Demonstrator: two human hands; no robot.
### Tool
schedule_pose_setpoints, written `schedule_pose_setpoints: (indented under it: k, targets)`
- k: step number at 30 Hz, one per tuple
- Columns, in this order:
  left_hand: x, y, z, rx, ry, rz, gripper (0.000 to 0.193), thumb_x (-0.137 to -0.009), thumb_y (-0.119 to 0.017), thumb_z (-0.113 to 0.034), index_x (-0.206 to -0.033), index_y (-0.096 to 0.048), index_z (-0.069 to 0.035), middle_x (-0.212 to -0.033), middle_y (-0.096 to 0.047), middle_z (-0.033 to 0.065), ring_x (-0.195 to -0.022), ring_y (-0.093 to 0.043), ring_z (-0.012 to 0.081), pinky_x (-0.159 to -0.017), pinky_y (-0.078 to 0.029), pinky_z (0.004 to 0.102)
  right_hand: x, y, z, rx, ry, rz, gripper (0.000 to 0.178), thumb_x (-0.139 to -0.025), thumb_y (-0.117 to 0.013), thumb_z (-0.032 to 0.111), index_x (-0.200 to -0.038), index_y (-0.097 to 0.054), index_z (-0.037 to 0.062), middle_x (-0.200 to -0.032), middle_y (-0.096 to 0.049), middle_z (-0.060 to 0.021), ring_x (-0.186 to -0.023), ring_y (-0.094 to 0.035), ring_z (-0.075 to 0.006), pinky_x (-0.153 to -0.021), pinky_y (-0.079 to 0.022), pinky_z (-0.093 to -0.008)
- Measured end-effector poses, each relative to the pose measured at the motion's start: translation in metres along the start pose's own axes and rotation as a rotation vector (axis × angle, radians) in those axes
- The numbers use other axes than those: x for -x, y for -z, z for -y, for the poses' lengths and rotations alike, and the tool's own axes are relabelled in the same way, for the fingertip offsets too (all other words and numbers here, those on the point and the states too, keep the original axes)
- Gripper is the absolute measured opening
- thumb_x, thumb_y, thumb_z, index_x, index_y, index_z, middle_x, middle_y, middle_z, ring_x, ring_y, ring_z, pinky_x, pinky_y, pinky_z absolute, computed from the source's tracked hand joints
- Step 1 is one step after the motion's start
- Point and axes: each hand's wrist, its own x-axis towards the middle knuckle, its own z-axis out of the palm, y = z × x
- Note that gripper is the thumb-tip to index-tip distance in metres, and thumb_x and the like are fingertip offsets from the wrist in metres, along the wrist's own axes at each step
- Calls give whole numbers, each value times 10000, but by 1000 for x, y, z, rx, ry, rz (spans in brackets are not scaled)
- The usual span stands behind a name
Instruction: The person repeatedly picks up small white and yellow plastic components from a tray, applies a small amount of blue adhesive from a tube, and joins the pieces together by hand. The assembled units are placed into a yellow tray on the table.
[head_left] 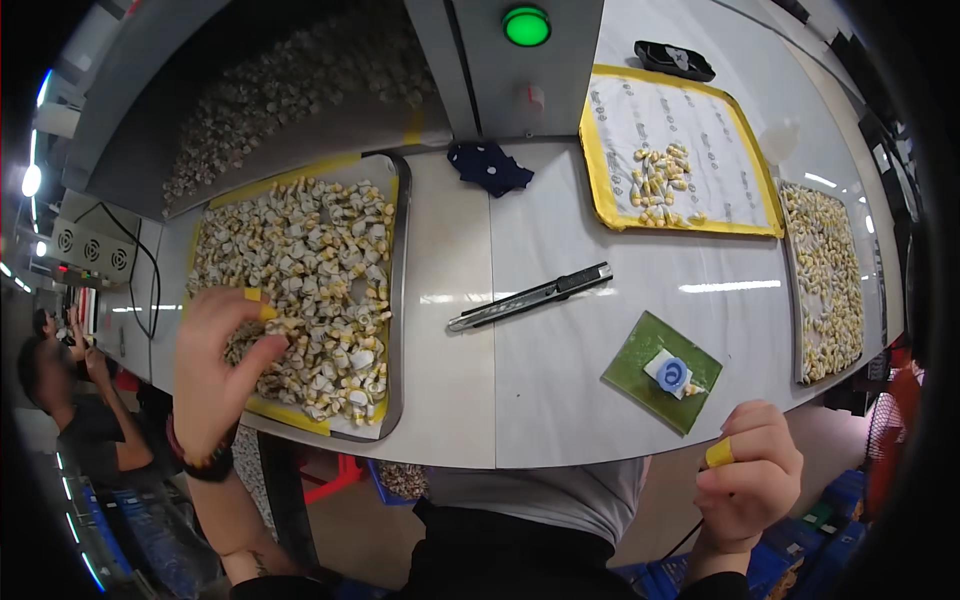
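My left hand (218,365) is over the left tray (398,300), which is heaped with small white-and-yellow pieces (320,250). Its thumb and forefinger close around one of these pieces (286,326), partly hidden by the fingers. Yellow tape wraps the forefinger. My right hand (752,475) is held at the table's front edge with its fingers curled in and yellow tape on one finger; whatever they may hold is hidden. Just beyond it lies a green square mat (640,355) bearing a blue round part (672,376) on a white block, with a small piece beside it.
A box cutter (530,298) lies mid-table, near a dark blue cloth (490,168). Behind stands a grey machine (520,90) with a green light. A yellow-rimmed tray (690,228) holds some pieces; another full tray (825,280) is far right. Another person (95,430) sits at left.
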Motion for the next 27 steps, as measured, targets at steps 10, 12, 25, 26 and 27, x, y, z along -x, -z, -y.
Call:
schedule_pose_setpoints:
  k: [10,12,25,26,27]
  targets:
    - [-160,-11,108,-65,127,-81,386,-758,-701,-215,-1077,-622,-11,-1005,-658,148,-880,-637,262,-759,-503,355,4,23,-8,7,-14,30,172,-738,-692,211,-720,-601,67,-687,-555,-50,-645,-485,-194,-596,-392,-307]
    - [-188,-31,149,-205,192,-18,445,-742,-715,-266,-1101,-619,-21,-1054,-642,169,-934,-622,300,-805,-498,380,9,23,-9,4,-32,27,155,-742,-678,187,-728,-598,55,-695,-555,-63,-647,-486,-192,-595,-390,-299]
    - [-178,-11,132,379,349,32,349,-834,-635,-273,-1093,-607,-41,-831,-605,48,-719,-545,116,-611,-429,256,14,63,-11,208,-67,-100,102,-677,-663,76,-730,-599,16,-692,-566,-92,-605,-484,-202,-559,-379,-293]
    - [-163,-10,91,566,126,80,241,-871,-590,-202,-1034,-627,-29,-739,-538,-18,-624,-430,34,-530,-339,199,8,66,-8,247,-64,-101,101,-666,-661,52,-741,-607,12,-693,-571,-91,-621,-500,-200,-562,-386,-291]
    - [-146,0,64,566,-1,155,198,-871,-541,-118,-1018,-608,-2,-747,-522,-11,-616,-447,53,-555,-368,209,1,70,-8,282,-83,-84,101,-663,-661,44,-744,-610,12,-698,-572,-94,-628,-513,-206,-565,-394,-299]
